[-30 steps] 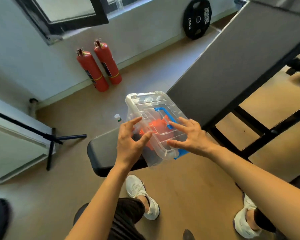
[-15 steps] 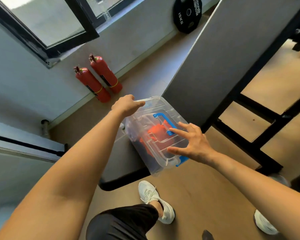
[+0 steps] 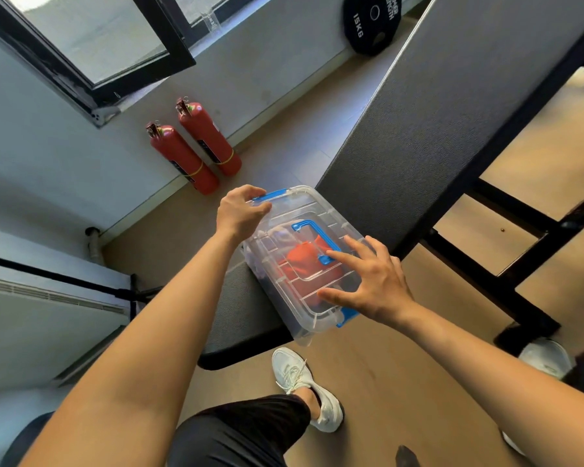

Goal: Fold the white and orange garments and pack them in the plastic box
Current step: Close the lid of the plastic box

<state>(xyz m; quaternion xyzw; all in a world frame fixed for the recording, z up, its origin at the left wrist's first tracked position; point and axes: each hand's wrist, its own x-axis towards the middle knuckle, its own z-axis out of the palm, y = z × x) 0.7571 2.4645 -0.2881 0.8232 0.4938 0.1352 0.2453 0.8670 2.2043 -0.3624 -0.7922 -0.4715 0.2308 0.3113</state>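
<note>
Closed plastic box [image 3: 312, 328] on bench [image 3: 246, 318], lid [image 3: 317, 205] on; orange garment [image 3: 300, 264] seen inside. L hand [image 3: 240, 212] grips far blue latch [image 3: 270, 196]. R hand [image 3: 375, 284], fingers spread, rests on lid w/ index touching blue handle [image 3: 312, 227].

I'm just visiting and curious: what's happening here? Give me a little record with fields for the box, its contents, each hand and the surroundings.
Box: clear plastic box, lid on, resting on a black padded bench
Contents: orange garment shows through the lid; something pale beside it, probably the white garment
Left hand: fingers curled over the far blue latch
Right hand: spread open, fingertips on the lid
Near latch: blue; clipped or not, cannot tell
Background: two red fire extinguishers by the wall
</note>
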